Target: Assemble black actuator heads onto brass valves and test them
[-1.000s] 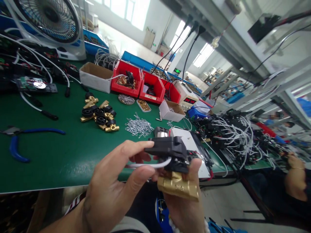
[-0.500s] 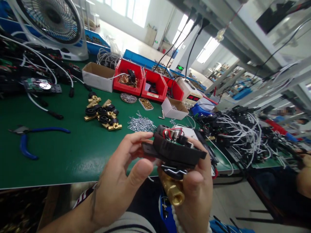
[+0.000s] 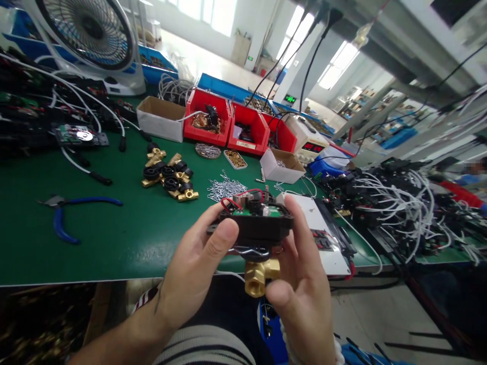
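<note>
I hold a valve assembly in front of me over the near edge of the green bench: a black plastic housing [image 3: 262, 228] with a green circuit board and red wires on top, mounted on a brass valve body [image 3: 257, 277]. My left hand [image 3: 196, 268] grips the housing's left side with thumb and fingers. My right hand [image 3: 302, 284] clasps its right side and the brass body from below. A thin white wire trails under the housing.
On the green bench [image 3: 114, 238] lie blue-handled pliers [image 3: 63, 218], a cluster of brass valves [image 3: 169, 177], a heap of metal clips [image 3: 224, 187], red bins [image 3: 207, 119], cardboard boxes, a fan [image 3: 91, 30] and tangled white-wired assemblies [image 3: 384, 208] at right.
I have turned the assembly in my hands: the brass body swung from sideways to end-on, and the open top with board and red wires now faces up. The view shifted slightly right.
</note>
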Action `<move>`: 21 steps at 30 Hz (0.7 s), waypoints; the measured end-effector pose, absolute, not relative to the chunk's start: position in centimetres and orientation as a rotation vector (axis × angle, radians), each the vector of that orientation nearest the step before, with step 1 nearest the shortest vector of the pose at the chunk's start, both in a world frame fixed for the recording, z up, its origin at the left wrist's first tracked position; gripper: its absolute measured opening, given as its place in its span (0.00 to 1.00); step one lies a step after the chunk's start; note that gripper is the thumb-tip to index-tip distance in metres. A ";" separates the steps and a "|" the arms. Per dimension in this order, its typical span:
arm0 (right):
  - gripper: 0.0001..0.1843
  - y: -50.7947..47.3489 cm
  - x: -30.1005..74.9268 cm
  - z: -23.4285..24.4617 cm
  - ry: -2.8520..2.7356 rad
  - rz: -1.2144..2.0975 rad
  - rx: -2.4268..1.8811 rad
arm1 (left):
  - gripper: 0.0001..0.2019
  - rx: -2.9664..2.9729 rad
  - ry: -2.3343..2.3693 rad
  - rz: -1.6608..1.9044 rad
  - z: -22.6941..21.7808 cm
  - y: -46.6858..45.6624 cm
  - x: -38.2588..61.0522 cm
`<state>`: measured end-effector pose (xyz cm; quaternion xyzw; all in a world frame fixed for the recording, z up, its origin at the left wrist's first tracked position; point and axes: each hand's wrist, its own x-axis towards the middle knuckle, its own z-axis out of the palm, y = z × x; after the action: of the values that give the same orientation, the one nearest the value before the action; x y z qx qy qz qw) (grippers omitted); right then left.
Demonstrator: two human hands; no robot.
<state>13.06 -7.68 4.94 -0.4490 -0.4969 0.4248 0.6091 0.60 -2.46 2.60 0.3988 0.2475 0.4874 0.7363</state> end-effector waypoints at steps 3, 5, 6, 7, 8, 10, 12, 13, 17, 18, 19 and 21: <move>0.41 -7.8 13.0 4.4 -1.162 0.949 -1.006 | 0.24 0.833 0.539 1.076 2.8 -2.7 0.7; 0.43 -7.8 13.0 4.0 -1.181 0.876 -0.973 | 0.25 0.831 0.541 1.076 2.9 -2.9 0.8; 0.45 -7.8 13.0 3.8 -1.200 0.842 -0.960 | 0.25 0.837 0.545 1.079 3.0 -2.9 0.8; 0.47 -7.8 13.0 3.6 -1.225 0.813 -0.952 | 0.25 0.844 0.548 1.088 3.0 -3.0 0.9; 0.48 -7.7 13.1 3.6 -1.250 0.788 -0.954 | 0.25 0.847 0.549 1.098 3.0 -3.0 0.9; 0.47 -7.6 13.1 3.5 -1.280 0.741 -0.971 | 0.25 0.841 0.544 1.102 3.1 -3.1 0.9; 0.43 -7.4 13.1 3.7 -1.276 0.681 -0.996 | 0.25 0.834 0.538 1.090 3.0 -3.1 0.9; 0.41 -7.3 13.1 3.8 -1.265 0.649 -1.011 | 0.25 0.834 0.535 1.081 2.9 -3.1 0.9; 0.28 -6.7 13.2 4.3 -1.208 0.546 -1.046 | 0.25 0.882 0.484 1.038 2.7 -3.0 0.7; 0.24 -6.7 13.2 4.3 -1.193 0.527 -1.047 | 0.26 0.896 0.467 1.046 2.6 -3.0 0.7; 0.21 -6.7 13.3 4.3 -1.183 0.508 -1.045 | 0.28 0.912 0.457 1.059 2.6 -3.0 0.6; 0.18 -6.7 13.4 4.3 -1.185 0.459 -1.042 | 0.34 0.962 0.474 1.077 2.7 -3.1 0.5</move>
<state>13.38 -6.69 4.29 -0.4645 -0.5280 0.2046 0.6809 0.48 -3.12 2.67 0.4361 0.2147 0.4882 0.7248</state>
